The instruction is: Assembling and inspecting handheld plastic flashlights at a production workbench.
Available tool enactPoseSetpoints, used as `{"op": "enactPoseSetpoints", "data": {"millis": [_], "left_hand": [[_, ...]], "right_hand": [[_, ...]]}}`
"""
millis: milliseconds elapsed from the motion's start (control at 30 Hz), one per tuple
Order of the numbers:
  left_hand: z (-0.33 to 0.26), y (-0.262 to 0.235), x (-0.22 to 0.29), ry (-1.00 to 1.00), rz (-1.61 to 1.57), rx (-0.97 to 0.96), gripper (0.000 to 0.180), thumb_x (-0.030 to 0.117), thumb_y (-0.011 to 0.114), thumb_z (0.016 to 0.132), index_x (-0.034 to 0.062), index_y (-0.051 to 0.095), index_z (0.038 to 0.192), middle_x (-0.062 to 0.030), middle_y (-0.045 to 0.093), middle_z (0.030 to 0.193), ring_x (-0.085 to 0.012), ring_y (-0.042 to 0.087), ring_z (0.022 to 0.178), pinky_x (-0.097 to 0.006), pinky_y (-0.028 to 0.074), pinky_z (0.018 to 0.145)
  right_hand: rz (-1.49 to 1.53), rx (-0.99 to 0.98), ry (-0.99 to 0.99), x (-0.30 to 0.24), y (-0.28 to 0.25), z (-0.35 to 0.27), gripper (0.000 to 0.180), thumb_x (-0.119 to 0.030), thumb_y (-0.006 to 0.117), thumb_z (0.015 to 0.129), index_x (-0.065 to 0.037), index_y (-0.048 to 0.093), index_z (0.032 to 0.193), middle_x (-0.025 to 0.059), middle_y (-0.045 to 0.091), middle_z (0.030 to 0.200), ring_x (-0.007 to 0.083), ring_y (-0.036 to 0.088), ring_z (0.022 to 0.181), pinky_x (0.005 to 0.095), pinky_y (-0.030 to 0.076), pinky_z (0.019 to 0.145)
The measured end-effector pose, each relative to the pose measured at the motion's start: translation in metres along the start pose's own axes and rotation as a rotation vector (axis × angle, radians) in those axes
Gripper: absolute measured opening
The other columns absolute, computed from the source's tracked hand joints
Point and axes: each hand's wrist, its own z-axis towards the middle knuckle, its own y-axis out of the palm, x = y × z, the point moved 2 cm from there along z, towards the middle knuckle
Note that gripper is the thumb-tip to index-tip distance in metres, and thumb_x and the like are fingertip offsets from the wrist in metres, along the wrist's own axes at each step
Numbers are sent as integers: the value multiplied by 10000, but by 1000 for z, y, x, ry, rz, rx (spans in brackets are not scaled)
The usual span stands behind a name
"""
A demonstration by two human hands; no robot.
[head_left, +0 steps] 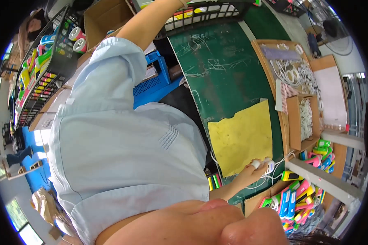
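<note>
My left forearm (151, 22) stretches to the top edge beside a black plastic crate (204, 24). It is cut off near the wrist, so the left hand itself lies outside the picture. At the lower right, my right hand (251, 172) is closed on a small white rounded piece (270, 166) with a white cable (280, 163). White wraps cover some of its fingertips. Beneath and beside that hand, a worn yellow sheet (243, 136) lies on the scratched green tabletop (216, 61).
A wooden tray (270, 73) of white cables and a cardboard box (296, 139) of small white parts line the far side. Colourful devices (298, 200) are piled near a grey metal bar (327, 179). Another black crate (63, 53) of coloured devices stands at the left.
</note>
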Motion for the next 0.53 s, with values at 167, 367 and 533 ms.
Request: {"op": "enactPoseSetpoints", "data": {"millis": [167, 367, 533], "left_hand": [[-54, -4, -38, 395, 28, 530, 593, 82, 633, 632, -73, 405, 1156, -225, 440, 1042, -378, 420, 1003, -421, 360, 894], [-149, 26, -109, 292, 102, 443, 509, 155, 641, 669, 23, 474, 1132, -163, 460, 1092, -334, 433, 1032, -426, 367, 898], [-231, -4, -146, 93, 78, 188, 496, 80, 619, 683, 40, 474, 1156, -150, 443, 1112, -335, 398, 1112, -413, 344, 962]], "right_hand": [[-43, -209, -96, -22, 13, -22, 532, 24, 347, 747, -16, 408, 1275, 50, 480, 726, 150, 421, 614, 255, 361, 575], [-224, -417, -519, -15, 35, -28, 273, 18, 487, 802, -2, 574, 1061, 170, 489, 965, 308, 510, 865, 362, 441, 742], [-59, -561, -541, -15, 38, -40, 269, 26, 453, 816, -18, 573, 1053, 136, 461, 1048, 276, 495, 947, 317, 447, 765]]}}
